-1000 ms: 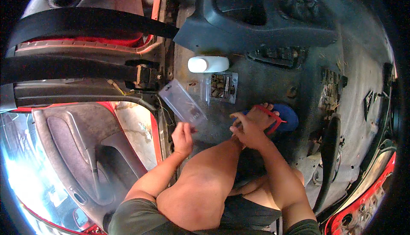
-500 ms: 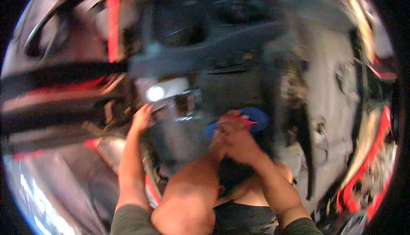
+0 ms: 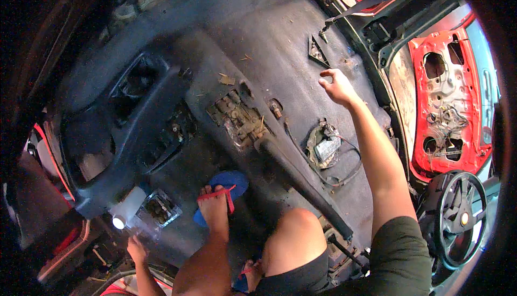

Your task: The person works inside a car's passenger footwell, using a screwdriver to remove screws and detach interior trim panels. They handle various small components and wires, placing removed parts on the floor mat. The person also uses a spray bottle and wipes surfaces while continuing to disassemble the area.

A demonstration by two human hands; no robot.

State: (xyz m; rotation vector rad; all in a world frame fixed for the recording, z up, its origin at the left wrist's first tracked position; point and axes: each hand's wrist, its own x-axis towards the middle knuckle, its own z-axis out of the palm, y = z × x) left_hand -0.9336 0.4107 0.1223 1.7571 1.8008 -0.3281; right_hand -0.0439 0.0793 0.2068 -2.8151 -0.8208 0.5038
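Observation:
My right hand (image 3: 338, 87) reaches out over the bare car floor, its thumb and forefinger apart with nothing between them. Just beyond the fingertips lies a black triangular bracket-like piece (image 3: 318, 53); whether they touch it I cannot tell. Low on the left is my left hand (image 3: 137, 248), its fingers small and blurred. Next to it sits a clear plastic box (image 3: 159, 209) with dark small parts inside. A pale, box-like lamp (image 3: 129, 203) with a bright lit spot stands against that box.
A handbrake lever (image 3: 307, 188) runs between my knee and the right-hand floor. Beyond it, a round opening (image 3: 324, 146) has loose cable around it. A detached steering wheel (image 3: 460, 219) and a stripped red panel (image 3: 449, 105) are at the right. My sandalled foot (image 3: 215, 202) rests left of centre.
The view has swung to the right. My right hand has left my foot and stretched out to the far right floor. My left hand remains near the lamp and the plastic box.

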